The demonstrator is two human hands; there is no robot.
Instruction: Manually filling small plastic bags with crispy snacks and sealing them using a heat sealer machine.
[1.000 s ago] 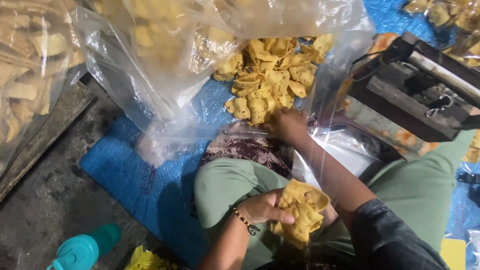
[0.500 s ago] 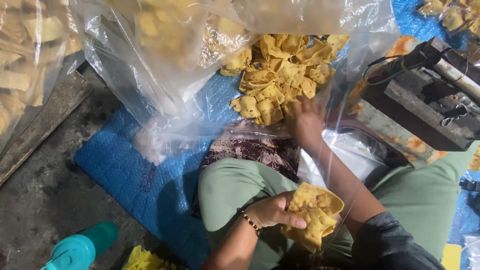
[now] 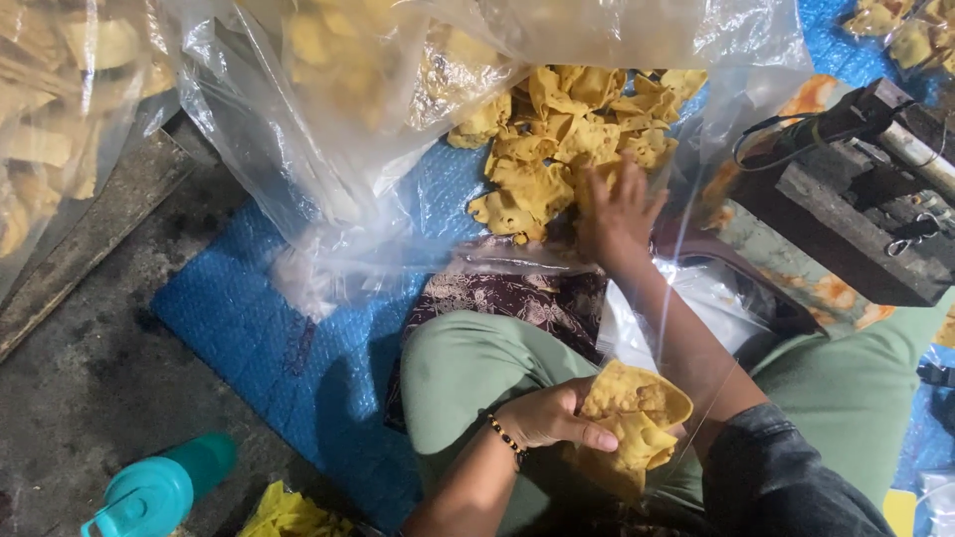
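Currently the left hand (image 3: 552, 418) grips a small clear plastic bag of yellow fried crackers (image 3: 632, 423) over the lap; the right hand (image 3: 619, 214), fingers spread, presses into the loose yellow cracker pile (image 3: 567, 139). Better scoop gently, since thin crackers likely snap.

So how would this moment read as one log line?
left hand: holds small bag of crackers | right hand: spread on cracker pile | big bag: open
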